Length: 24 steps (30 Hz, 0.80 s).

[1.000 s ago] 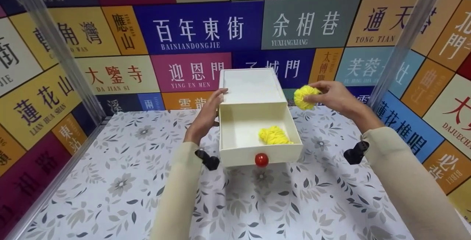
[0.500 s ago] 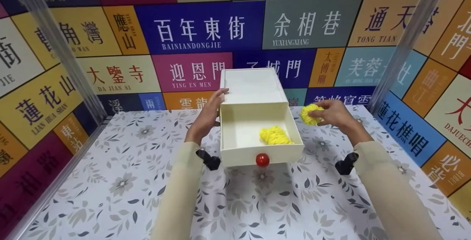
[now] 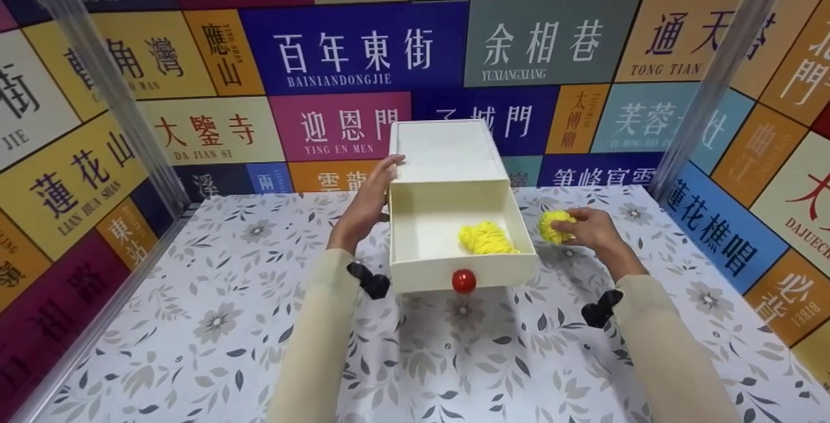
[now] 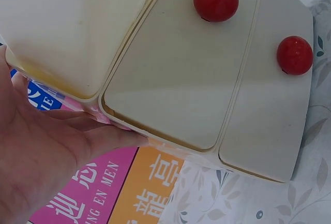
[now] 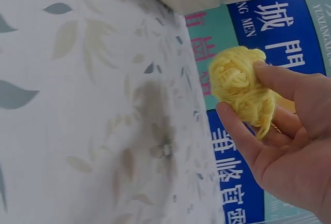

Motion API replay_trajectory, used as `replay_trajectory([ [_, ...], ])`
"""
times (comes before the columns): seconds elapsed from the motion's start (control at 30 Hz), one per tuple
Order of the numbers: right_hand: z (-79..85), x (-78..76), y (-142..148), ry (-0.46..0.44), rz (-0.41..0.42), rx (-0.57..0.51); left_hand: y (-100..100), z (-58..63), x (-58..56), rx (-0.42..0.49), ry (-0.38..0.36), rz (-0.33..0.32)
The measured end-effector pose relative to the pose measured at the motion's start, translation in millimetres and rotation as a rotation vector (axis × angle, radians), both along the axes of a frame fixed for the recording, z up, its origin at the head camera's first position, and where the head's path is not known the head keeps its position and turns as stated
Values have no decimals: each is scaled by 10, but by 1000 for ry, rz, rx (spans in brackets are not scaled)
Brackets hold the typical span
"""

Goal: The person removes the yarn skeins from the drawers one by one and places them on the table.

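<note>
A white drawer box (image 3: 447,150) stands on the table with its top drawer (image 3: 425,222) pulled out. One ball of yellow yarn (image 3: 486,239) lies inside, at the right of that drawer. My left hand (image 3: 363,205) rests against the left side of the box, its fingers reaching along the wall. To the right of the drawer, my right hand (image 3: 593,231) pinches a second ball of yellow yarn (image 5: 240,84) between thumb and fingers, low over the table. A red knob (image 3: 463,280) sits on the drawer's front.
Two lower drawers with red knobs (image 4: 295,55) show pushed in, in the left wrist view. A cloth with a leaf pattern (image 3: 214,345) covers the table. Walls printed with street names (image 3: 353,47) rise behind and at both sides, with clear corner posts (image 3: 720,79).
My right hand has come down and toward me with its ball of yarn, from above the table to low beside the drawer. The left hand and the box have stayed put.
</note>
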State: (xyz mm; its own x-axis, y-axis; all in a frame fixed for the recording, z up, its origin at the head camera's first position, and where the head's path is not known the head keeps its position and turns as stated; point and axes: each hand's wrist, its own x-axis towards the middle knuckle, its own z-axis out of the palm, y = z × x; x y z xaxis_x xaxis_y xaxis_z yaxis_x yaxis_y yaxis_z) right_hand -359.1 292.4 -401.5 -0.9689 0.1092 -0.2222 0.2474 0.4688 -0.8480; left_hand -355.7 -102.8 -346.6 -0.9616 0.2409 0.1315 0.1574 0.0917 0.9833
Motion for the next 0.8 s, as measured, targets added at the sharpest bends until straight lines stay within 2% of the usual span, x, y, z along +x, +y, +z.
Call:
replay_trajectory([
  [0.17, -213, 20, 7, -13, -20, -9, 17, -1, -15, 3, -14, -8],
  [0.3, -317, 27, 10, -24, -8, 8, 15, -11, -16, 10, -26, -1],
  [0.43, -359, 36, 27, -25, 4, 46, 14, -8, -11, 5, -21, 0],
  [0.8, -410, 61, 60, -39, 42, 71, -8, -4, -19, 7, -19, -2],
])
